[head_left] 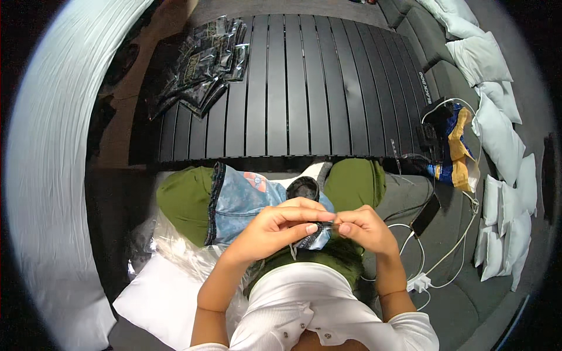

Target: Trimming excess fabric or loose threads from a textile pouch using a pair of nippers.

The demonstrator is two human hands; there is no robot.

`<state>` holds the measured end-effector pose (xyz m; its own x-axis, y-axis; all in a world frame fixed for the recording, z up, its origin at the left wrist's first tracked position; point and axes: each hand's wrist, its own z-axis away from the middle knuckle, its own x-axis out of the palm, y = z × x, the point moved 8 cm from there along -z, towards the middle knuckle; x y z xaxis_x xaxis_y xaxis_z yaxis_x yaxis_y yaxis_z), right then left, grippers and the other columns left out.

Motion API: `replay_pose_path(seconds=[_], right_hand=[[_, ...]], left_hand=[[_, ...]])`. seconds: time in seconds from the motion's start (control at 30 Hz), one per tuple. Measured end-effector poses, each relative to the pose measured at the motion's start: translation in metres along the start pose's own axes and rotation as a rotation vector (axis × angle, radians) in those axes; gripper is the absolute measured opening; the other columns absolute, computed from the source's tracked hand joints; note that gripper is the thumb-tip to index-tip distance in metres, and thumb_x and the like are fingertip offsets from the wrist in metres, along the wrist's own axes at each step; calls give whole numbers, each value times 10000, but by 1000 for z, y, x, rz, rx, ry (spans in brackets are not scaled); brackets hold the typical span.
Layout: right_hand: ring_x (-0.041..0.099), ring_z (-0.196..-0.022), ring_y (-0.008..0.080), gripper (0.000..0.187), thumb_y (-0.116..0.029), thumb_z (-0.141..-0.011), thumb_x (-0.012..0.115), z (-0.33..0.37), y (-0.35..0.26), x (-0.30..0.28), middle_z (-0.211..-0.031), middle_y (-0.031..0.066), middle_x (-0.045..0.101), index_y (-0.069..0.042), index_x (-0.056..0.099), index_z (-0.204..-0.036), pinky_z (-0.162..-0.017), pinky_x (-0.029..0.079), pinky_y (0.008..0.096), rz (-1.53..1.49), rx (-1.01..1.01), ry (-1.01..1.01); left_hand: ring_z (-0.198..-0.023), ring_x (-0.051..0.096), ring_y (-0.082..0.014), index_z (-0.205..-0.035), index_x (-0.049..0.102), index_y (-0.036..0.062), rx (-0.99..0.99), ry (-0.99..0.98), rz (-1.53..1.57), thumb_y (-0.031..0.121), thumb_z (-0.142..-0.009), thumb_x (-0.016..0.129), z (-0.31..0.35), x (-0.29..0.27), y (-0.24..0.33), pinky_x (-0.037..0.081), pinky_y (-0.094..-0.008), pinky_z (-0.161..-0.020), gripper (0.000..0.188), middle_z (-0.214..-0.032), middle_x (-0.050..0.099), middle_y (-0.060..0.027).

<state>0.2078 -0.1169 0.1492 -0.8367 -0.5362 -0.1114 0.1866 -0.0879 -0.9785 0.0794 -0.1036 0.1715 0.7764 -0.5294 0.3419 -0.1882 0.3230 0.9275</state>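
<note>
A mottled light-blue cloth garment with dark trim and a small orange-and-white print lies across my lap, over green trousers. One dark-edged round opening stands up beyond my fingers. My left hand is closed, its thumb and fingers pinching a dark-trimmed part of the garment. Just to its right, my right hand is closed in a pinch, fingertips almost meeting the left ones. Whatever lies between the right fingertips is too small to make out.
A black slatted table stands ahead, with a pile of shiny black packets at its far left. Cables, a white plug adapter and a blue-and-yellow bag are at right. White pillows line the right; clear plastic lies left.
</note>
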Motion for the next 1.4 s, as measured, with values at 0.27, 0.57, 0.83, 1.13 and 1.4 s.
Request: replay_pose_path(seconds=[0.27,0.57,0.83,1.13,1.4], right_hand=[[439,-493,113,356,-308,-848,524,-6,-2,5,-550,46,482,33,565,-755,-474,356,249,44,-15,-92],[337,-446,110,252,-225,-813,585,-8,-7,3,-507,87,384,13,569,-733,-427,310,265,21,-78,-47],[343,-436,108,237,-195,-797,598,-7,-9,0,-499,91,388,9,552,-685,-423,306,261,29,-94,-8],[315,-451,94,264,-183,-800,593,-6,-3,-1,-496,60,355,8,513,-637,-420,291,261,2,-68,2],[312,-451,112,269,-224,-786,607,-6,-2,0,-501,70,352,5,523,-673,-426,291,269,5,-66,-35]], left_hand=[[-969,497,-163,-1024,609,-12,-30,-72,31,-15,-794,552,-4,5,-6,385,-257,-840,237,-1031,544,-91],[-968,500,-162,-1033,604,-16,-47,-123,78,-20,-788,555,-6,7,-10,389,-260,-841,250,-1044,535,-93],[-962,498,-156,-1039,603,-12,-69,-120,74,-17,-783,563,-7,8,-12,390,-252,-832,260,-1048,534,-88],[-974,488,-155,-1048,597,-16,-54,-114,113,-11,-784,569,-9,9,-12,388,-246,-827,265,-1054,523,-88],[-951,478,-143,-1087,573,-14,-54,-139,120,-5,-785,572,-11,11,-13,389,-224,-787,302,-1064,501,-77]])
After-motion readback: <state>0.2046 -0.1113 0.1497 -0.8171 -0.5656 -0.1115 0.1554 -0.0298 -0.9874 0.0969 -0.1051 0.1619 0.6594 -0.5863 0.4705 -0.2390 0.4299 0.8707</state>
